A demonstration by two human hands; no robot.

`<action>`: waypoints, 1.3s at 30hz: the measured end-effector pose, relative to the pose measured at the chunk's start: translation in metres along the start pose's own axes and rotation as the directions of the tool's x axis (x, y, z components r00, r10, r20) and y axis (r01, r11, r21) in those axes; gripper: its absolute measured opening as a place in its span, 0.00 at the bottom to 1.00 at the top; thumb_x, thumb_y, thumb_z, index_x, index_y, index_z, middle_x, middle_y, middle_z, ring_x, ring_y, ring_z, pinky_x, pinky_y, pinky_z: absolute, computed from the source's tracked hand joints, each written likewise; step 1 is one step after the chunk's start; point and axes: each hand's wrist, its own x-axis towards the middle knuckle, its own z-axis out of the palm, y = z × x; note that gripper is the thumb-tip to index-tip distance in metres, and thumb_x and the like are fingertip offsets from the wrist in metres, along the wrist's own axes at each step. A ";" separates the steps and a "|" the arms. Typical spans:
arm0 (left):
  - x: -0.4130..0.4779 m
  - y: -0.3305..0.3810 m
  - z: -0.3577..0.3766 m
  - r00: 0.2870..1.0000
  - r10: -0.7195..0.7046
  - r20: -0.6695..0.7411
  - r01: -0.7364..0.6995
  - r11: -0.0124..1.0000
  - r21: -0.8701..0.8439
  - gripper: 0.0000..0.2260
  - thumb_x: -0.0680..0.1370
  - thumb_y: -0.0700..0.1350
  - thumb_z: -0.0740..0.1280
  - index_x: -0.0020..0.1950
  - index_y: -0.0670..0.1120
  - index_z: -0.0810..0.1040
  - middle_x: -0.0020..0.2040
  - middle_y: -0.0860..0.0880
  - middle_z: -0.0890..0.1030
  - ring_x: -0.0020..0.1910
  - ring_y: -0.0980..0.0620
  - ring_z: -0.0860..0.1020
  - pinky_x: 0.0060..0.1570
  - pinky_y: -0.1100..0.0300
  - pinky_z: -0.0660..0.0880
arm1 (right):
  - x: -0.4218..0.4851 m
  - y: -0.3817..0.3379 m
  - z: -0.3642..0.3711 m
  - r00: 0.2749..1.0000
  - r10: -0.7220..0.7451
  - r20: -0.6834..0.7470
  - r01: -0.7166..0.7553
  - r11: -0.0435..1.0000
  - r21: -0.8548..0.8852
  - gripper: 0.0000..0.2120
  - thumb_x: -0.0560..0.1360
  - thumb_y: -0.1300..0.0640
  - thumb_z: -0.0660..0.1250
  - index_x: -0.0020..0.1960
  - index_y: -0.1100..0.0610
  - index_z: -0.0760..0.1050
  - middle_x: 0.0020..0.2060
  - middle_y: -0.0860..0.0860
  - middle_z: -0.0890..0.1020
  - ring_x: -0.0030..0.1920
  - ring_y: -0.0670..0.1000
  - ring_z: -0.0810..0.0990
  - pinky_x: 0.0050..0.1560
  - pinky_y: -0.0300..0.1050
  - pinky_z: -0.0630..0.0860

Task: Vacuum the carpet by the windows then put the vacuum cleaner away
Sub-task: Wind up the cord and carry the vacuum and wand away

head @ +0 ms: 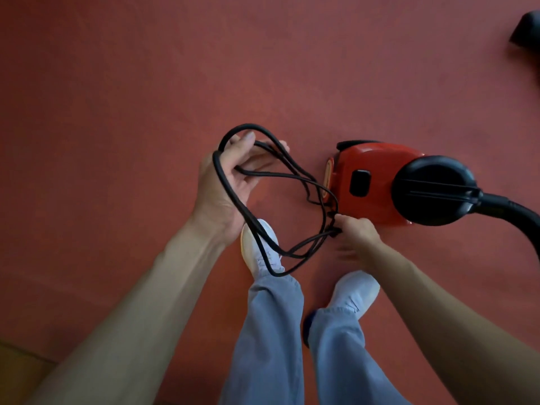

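Cord (292, 176) first: where is it hanging?

It is looping in several black coils around the left hand (230, 182), just at 9 o'clock from the vacuum cleaner (380, 185). The coils are drooping down over a white shoe (263, 244).

And how is that left hand lying?

It is turning palm up, thumb raised, fingers relaxed and partly spread, with the coils running across the palm and round its outer edge.

What is the right hand (356, 238) doing?

It is pinching the cord between thumb and fingertips at the lower right end of the coils, right against the near edge of the vacuum cleaner.

Where is the machine sitting?

It is resting on the red carpet (146, 83), at about 3 o'clock from the middle of the view. Its body is showing red, with a round black cap, and a black hose (520, 211) is leading off toward 4 o'clock.

Anything else showing?

Both legs in blue trousers (271, 331) are standing at 6 o'clock. A dark object (526, 30), too cropped to identify, is poking in at 2 o'clock. A strip of bare floor (17, 372) is peeking out at 8 o'clock.
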 end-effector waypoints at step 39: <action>0.085 -0.057 0.060 0.730 -0.124 -0.672 0.216 0.975 0.055 0.10 0.65 0.40 0.72 0.27 0.44 0.72 0.22 0.51 0.68 0.18 0.50 0.65 0.23 0.64 0.63 | -0.038 -0.026 0.016 0.710 -0.581 0.399 0.629 0.777 0.012 0.07 0.75 0.56 0.71 0.50 0.57 0.76 0.34 0.44 0.78 0.29 0.40 0.77 0.34 0.33 0.72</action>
